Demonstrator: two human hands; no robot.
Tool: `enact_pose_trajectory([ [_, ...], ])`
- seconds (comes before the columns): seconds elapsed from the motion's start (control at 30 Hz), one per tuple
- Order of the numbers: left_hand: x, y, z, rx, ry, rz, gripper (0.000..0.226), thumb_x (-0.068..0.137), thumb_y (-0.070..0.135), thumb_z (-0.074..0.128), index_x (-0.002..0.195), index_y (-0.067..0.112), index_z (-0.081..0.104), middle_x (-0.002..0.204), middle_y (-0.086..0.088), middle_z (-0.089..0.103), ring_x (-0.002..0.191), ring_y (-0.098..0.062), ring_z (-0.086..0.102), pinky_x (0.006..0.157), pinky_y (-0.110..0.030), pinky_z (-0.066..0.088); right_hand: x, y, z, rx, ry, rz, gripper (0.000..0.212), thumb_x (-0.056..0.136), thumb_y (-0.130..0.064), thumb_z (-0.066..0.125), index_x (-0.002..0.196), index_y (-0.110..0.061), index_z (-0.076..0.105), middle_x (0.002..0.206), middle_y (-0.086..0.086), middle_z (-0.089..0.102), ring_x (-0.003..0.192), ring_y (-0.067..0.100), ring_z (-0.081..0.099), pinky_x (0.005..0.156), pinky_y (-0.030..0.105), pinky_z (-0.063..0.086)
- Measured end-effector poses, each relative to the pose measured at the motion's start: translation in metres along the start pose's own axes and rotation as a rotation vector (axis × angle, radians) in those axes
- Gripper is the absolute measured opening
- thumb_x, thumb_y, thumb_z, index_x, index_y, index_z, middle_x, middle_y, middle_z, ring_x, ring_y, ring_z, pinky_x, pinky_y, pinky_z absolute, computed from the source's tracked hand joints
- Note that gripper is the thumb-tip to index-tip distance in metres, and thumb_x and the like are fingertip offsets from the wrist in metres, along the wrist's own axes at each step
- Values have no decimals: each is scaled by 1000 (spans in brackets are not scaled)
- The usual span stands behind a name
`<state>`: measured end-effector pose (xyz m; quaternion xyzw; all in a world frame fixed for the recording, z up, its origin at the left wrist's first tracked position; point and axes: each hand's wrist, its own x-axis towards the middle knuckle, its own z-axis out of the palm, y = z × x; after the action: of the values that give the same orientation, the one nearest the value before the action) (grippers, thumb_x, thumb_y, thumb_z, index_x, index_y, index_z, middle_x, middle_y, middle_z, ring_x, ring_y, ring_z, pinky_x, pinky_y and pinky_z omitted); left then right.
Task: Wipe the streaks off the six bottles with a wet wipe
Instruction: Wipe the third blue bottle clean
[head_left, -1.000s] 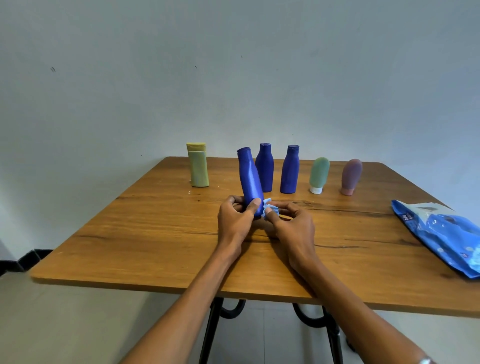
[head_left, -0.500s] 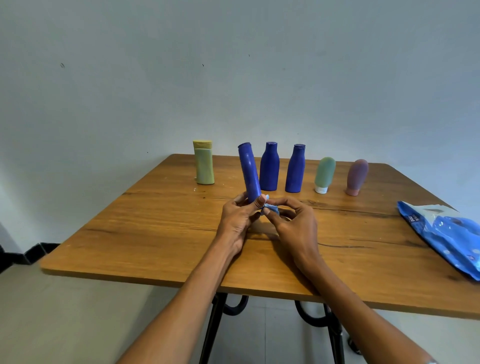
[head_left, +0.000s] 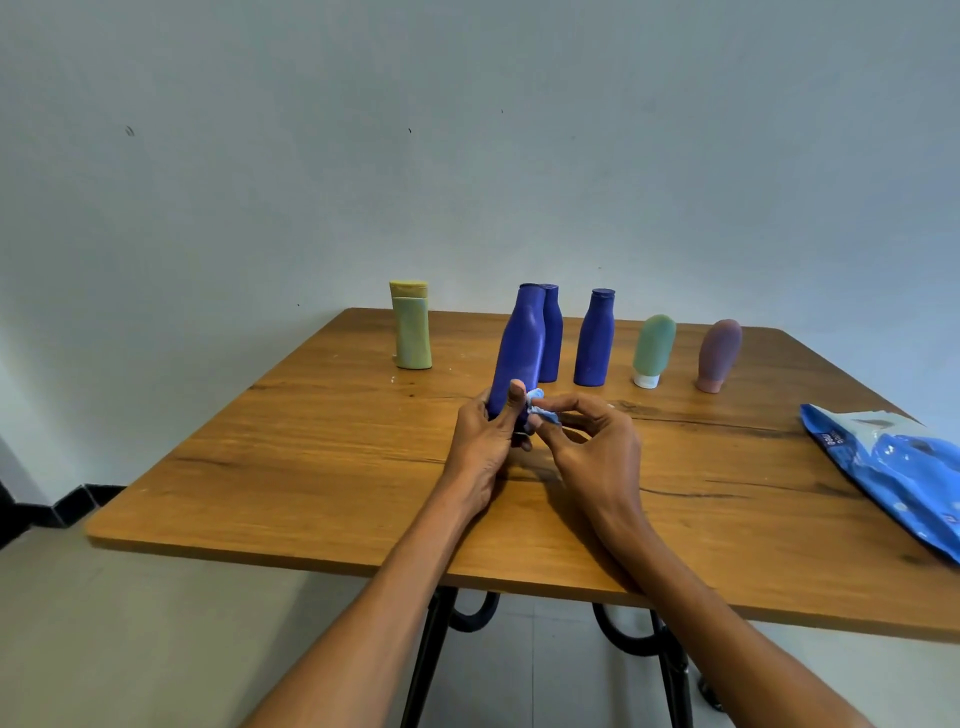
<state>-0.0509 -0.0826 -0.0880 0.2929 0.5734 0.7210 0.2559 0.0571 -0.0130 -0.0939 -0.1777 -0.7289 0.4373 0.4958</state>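
Blue bottle (head_left: 519, 353) in work is gripped at its base by the left hand (head_left: 483, 441), fingers and thumb curled round it; the base itself is hidden behind that hand. It stands nearly upright, tilted slightly right, cap away from the person. Just right of it, touching its lower side, the wet wipe (head_left: 540, 410) is pinched as a small crumpled wad between thumb and fingertips of the right hand (head_left: 592, 452); most of the wipe is concealed by the fingers. Both hands are above the wooden table (head_left: 311, 467).

Beyond the hands stands the row of other bottles. A second blue bottle (head_left: 551, 338) is partly covered by the held one. Right of it: a third blue bottle (head_left: 594, 338), a green tube (head_left: 653, 351), a mauve tube (head_left: 718, 356). Beyond the left hand and to its left: a yellow-green bottle (head_left: 410, 327).

Far right of the right hand, a blue wipes packet (head_left: 893, 467) lies cut off by the frame edge; its print is illegible. Streaks cannot be made out.
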Motion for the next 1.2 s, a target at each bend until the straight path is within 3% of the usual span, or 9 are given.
enact_pose_trajectory([
  [0.2,1,0,0,-7,2,-32,52,78,43,78,118,12,68,107,-10,75,97,-28,72,82,-37,60,12,0,-2,-70,89,-135,26,85,-6,77,107,-21,75,102,-6,74,98,4,70,83,22,59],
  [0.33,0,-1,0,1,-59,-52,38,87,26,75,119,8,62,102,-12,75,84,-23,72,67,-33,59,40,-9,-5,-158,32,-228,24,87,-9,76,109,-20,76,108,-8,74,101,2,68,85,16,56],
  [0.5,1,-1,-1,-66,-50,-26,51,91,52,58,124,14,59,95,-11,74,72,-22,68,61,-32,57,43,1,-11,-315,-138,-377,26,87,1,74,106,-16,78,108,-3,74,101,6,69,84,18,57],
  [0.63,2,3,1,-172,-73,-160,73,100,67,23,123,8,62,94,-16,72,71,-23,65,62,-35,55,19,8,-25,-359,-263,-374,27,85,-27,66,107,-17,78,111,-5,73,103,2,67,88,15,54],
  [0.73,3,1,2,-163,-54,-171,74,100,66,20,116,8,64,89,-16,72,71,-23,65,62,-34,53,16,4,-29,-435,-344,-441,26,84,-30,67,105,-19,78,111,-4,73,102,5,67,88,17,54],
  [0.83,4,-3,2,-150,-62,-139,69,103,61,23,122,8,62,96,-17,72,75,-23,66,65,-36,54,32,2,-20,-482,-275,-472,23,85,-9,76,105,-20,78,106,-2,72,91,8,69,78,26,59],
  [0.9,4,-2,2,-159,-79,-125,63,105,57,23,124,11,62,93,-15,71,76,-24,66,64,-35,53,47,-3,-14,-463,-191,-436,25,87,-9,76,108,-20,77,105,-2,70,84,7,66,74,27,59],
  [1.03,3,2,2,-226,-56,-145,59,106,53,25,128,11,59,92,-13,70,75,-23,67,66,-35,54,54,-9,-2,-489,-149,-426,23,88,-11,75,109,-19,78,106,-1,70,84,4,60,70,9,46],
  [1.2,5,2,-1,-351,-13,-203,62,105,54,31,116,3,64,98,-16,74,85,-21,73,94,-49,54,22,-3,-6,-597,-332,-556,33,80,-2,80,109,-16,79,108,7,71,88,20,70,72,34,62],
])
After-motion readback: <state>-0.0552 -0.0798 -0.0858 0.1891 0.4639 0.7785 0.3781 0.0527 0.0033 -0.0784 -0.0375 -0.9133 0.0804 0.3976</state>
